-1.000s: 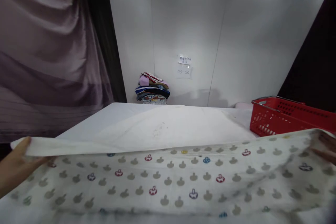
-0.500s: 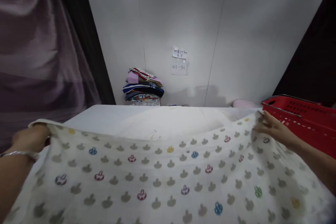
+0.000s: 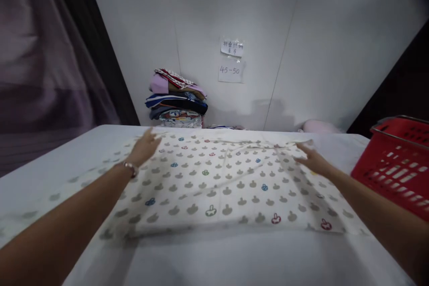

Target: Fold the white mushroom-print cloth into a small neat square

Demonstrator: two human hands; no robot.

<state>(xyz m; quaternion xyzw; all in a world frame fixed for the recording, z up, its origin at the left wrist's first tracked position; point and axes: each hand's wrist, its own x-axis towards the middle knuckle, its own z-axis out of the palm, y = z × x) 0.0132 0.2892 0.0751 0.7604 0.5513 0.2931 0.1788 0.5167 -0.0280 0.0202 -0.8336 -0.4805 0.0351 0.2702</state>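
Observation:
A white cloth printed with grey, red, blue and green mushrooms lies spread over the white table, with a few creases across it. Its left part trails off blurred toward the table's left side. Over the far left part of the cloth is my left hand, fingers stretched forward and apart, a bracelet on the wrist. My right hand reaches to the far right corner, its thumb and fingers apart beside a small fold in the edge. Whether either hand touches the fabric is hard to tell.
Folded cloths stand in a stack behind the table, against the grey wall. A red basket is at the right, near my right forearm. Two paper notes hang on the wall. A purple curtain hangs at the left.
The cloth was held up by its two corners; now it lies flat on the table. Both hands have moved forward and inward, and their fingers have opened.

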